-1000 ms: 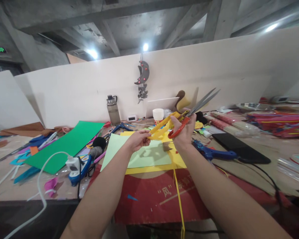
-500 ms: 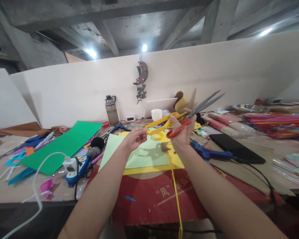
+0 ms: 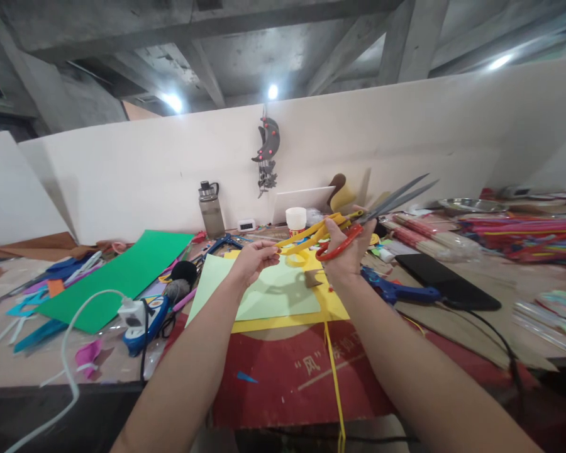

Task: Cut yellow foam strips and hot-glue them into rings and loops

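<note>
My left hand (image 3: pixel 256 263) pinches one end of a yellow strip (image 3: pixel 302 237) above a pale green sheet (image 3: pixel 283 290). Held in my right hand (image 3: pixel 349 255) are large scissors (image 3: pixel 399 200) with red-orange handles, their blades slightly apart and pointing up to the right. The strip's other end also lies at my right hand's fingers. Beneath the green sheet is a yellow sheet (image 3: pixel 283 324), on a red board (image 3: pixel 273 384). A thin yellow strip (image 3: pixel 334 384) hangs over the board's front edge.
A blue glue gun (image 3: pixel 400 290) and a black phone (image 3: pixel 448 281) lie to the right. On the left are a green sheet (image 3: pixel 117 277) and a blue-and-white power strip (image 3: pixel 146 324). A bottle (image 3: pixel 212 211) and white cup (image 3: pixel 295 218) stand at the back.
The scissors have shifted slightly to the right, with their blades turned a little lower. My right hand has moved slightly right. My left hand still holds the strip.
</note>
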Demonstrator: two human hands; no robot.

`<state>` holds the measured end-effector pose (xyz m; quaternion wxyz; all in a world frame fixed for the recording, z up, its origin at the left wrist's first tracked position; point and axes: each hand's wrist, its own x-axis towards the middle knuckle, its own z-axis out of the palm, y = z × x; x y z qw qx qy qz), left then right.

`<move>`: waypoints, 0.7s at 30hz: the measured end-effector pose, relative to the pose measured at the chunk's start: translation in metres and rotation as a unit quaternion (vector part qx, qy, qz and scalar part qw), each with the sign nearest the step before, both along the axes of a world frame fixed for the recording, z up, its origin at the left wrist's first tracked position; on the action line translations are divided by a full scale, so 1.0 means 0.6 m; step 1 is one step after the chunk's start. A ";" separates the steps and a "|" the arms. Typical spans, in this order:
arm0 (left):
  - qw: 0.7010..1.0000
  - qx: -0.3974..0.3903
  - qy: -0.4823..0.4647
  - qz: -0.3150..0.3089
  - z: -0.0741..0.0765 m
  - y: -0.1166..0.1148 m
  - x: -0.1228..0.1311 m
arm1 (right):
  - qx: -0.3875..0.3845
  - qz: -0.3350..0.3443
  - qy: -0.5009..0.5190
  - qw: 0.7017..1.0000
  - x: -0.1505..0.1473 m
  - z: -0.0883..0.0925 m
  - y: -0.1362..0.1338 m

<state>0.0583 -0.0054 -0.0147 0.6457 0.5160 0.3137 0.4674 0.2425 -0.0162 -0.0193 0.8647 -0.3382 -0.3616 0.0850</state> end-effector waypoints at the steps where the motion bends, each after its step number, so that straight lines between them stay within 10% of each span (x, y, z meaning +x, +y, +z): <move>1: 1.000 -0.001 0.003 0.001 -0.001 0.001 0.000 | 0.003 -0.010 -0.006 1.000 0.000 0.000 -0.001; 21: 0.998 -0.029 -0.034 0.035 0.001 0.005 0.001 | 0.009 -0.041 -0.028 0.999 -0.003 -0.001 -0.005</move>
